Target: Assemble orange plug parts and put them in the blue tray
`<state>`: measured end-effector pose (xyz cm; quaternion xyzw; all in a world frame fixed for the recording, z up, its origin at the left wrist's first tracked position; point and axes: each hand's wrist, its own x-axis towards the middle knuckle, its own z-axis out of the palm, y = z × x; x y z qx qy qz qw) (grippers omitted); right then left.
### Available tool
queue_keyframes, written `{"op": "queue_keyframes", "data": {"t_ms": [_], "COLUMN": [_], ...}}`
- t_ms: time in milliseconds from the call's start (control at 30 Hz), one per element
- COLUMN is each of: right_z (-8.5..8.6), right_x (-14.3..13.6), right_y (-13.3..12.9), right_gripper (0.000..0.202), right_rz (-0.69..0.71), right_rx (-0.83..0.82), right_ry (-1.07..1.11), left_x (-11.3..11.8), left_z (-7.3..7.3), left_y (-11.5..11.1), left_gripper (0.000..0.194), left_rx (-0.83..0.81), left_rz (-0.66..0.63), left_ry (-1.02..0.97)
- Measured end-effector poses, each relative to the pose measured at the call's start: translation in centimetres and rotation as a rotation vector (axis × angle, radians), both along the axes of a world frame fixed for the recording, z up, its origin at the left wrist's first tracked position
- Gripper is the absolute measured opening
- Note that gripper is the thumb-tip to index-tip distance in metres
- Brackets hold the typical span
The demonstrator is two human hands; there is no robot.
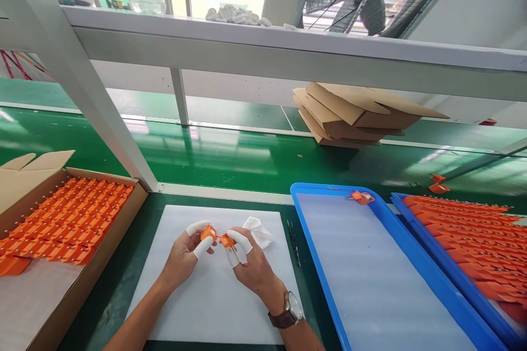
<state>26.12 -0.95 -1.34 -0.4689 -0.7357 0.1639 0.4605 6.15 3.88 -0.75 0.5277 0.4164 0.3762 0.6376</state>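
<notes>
My left hand (185, 252), with white finger cots on thumb and forefinger, pinches a small orange plastic piece (208, 233) that has a pale round face. Close beside it, my right hand (251, 263) grips another orange plastic piece (226, 241) with thin metal prongs pointing down. A thin reddish bit bridges the gap between the two pieces; whether they are joined I cannot tell. White cots cover fingers of the right hand too, and a watch is on that wrist. Both hands are above a white sheet (181, 312). Crumpled white tissue (257, 232) lies just behind the right hand.
Tweezers (293, 242) lie right of the sheet. A blue tray (317, 263) holds one orange piece (360, 197); another tray (436, 247) is full of them. At left stands a cardboard box (115, 236) of orange pieces. Flat cartons (349, 115) sit behind the white frame (247, 46).
</notes>
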Motion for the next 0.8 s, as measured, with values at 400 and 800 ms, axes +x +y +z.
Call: {"op": "queue_keyframes", "data": {"t_ms": [400,800], "right_z": [0.3,0.2], "right_x": [-0.2,-0.4], "right_y": [0.0,-0.3], "right_gripper": [0.031,0.055], "right_rz": [-0.041,0.04], "right_rx": [-0.193,-0.161], "right_ry": [0.217,0.202], "left_x": [-0.3,-0.2], "left_z": [-1.4,-0.5], "left_y": [0.1,0.0], "left_gripper": [0.041,0.045], "left_rx": [0.23,0.59], "left_rz": [-0.083,-0.211], "left_ry": [0.204,0.367]}}
